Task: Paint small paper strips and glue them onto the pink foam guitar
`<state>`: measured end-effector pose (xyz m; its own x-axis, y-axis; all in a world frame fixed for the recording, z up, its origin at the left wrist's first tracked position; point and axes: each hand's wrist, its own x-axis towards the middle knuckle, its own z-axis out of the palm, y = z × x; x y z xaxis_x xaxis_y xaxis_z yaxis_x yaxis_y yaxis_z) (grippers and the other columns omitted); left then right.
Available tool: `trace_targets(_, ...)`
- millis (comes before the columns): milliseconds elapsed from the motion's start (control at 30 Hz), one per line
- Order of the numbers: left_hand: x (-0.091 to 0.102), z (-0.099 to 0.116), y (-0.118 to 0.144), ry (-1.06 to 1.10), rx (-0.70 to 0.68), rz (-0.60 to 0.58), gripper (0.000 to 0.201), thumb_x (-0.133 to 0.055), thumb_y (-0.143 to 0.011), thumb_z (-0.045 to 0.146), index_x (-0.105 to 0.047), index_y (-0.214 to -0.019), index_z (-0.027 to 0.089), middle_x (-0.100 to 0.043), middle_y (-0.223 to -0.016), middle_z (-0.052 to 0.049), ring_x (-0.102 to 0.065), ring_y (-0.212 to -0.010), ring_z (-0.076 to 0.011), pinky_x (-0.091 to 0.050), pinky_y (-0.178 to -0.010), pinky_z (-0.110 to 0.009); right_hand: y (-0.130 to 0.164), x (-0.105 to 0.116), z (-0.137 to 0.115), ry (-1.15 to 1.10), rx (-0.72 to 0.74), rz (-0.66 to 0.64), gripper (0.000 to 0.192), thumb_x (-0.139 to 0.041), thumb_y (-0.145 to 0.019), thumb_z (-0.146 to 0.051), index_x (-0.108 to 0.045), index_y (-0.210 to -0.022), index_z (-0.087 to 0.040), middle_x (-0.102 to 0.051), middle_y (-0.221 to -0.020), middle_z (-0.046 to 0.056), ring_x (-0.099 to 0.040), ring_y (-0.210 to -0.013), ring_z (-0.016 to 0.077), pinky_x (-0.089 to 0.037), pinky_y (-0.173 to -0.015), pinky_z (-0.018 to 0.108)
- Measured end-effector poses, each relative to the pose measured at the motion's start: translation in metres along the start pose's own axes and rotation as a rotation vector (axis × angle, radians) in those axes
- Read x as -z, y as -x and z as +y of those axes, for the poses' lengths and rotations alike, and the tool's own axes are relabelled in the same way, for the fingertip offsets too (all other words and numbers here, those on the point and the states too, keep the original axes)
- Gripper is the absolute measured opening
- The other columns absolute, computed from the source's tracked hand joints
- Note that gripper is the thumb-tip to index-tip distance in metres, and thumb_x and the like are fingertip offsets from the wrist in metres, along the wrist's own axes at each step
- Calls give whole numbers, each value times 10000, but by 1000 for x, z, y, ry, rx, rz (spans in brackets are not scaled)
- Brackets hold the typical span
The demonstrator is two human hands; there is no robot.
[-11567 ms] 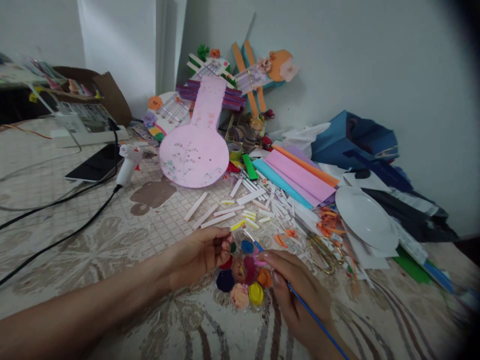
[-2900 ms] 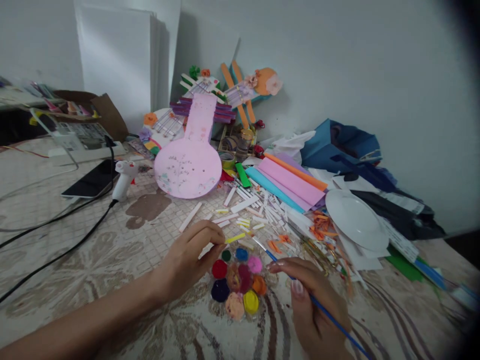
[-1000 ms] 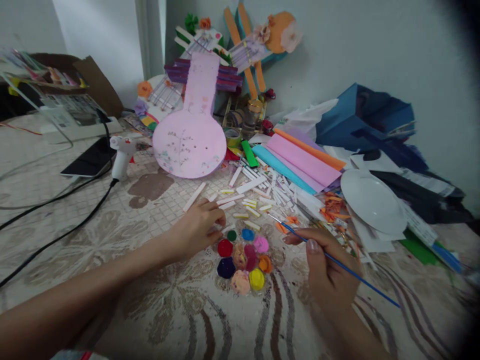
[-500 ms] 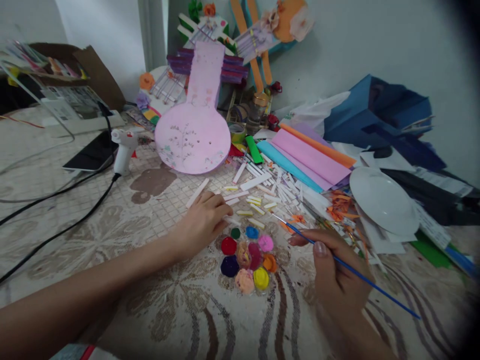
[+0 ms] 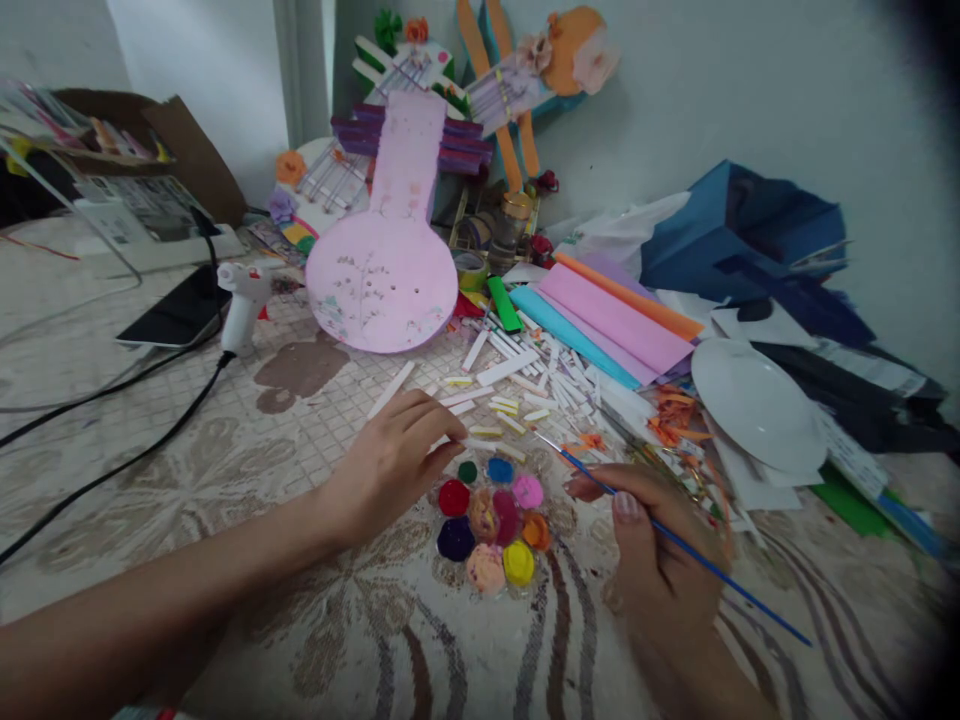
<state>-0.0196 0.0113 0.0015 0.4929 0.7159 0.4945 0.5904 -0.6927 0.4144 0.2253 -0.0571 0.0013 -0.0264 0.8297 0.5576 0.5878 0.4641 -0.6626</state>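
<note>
My right hand (image 5: 667,550) is closed around a slim blue paintbrush (image 5: 739,589), whose tip points up and left above the paper strips. Across from it, my left hand (image 5: 397,460) has thumb and fingers pinched together on a small white strip (image 5: 480,444), partly hidden by the fingertips. Between and just below both hands sits a flower-shaped clear palette with several paints, among them red (image 5: 454,498), yellow (image 5: 518,563) and dark blue (image 5: 455,539). Beyond my fingertips lie several short strips with yellow paint (image 5: 512,424).
A pink guitar-shaped board (image 5: 381,280) leans at the back before other decorated pieces. White strips (image 5: 574,375) are heaped beside coloured paper sheets (image 5: 600,320). A white plate (image 5: 757,405) lies right; a glue gun (image 5: 244,305), its cord and a dark tablet (image 5: 176,308) are left.
The whole view has shifted slightly. My left hand stays pinched near the palette's upper left, and my right hand with the paintbrush has moved a little to the left.
</note>
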Motion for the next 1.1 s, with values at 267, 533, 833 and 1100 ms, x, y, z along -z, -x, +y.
trace_targets(267,8,7,-2,282,165,3,81,-552,-843,195,-618,-890,202,-655,-845,-23,-584,-831,-160,-466,-762,-302,3,-4,0,-8,4,-86,262,-445,-878,-143,-594,-1072,-238,-649,-926,18,-605,-885,161,-472,-784,326)
trace_targets(533,10,11,-4,415,346,-89,102,-576,-811,198,-653,-877,206,-655,-791,11,-579,-720,-122,-433,-617,-237,0,-13,-4,0,39,-121,259,-453,-888,-143,-573,-1094,-244,-665,-945,10,-634,-868,132,-508,-780,272)
trace_targets(833,9,20,0,472,269,-78,86,-573,-804,175,-649,-832,203,-661,-815,-3,-588,-776,-142,-461,-699,-264,-10,-27,-15,20,49,-186,266,-560,-846,-184,-547,-1107,-235,-598,-926,23,-594,-824,132,-503,-740,275)
trace_targets(1100,7,26,3,482,205,-155,109,-564,-813,127,-638,-846,200,-650,-823,4,-575,-805,-131,-436,-744,-254,-11,-30,-20,1,44,-222,204,-548,-845,-138,-567,-1035,-211,-563,-876,12,-555,-771,108,-471,-698,232)
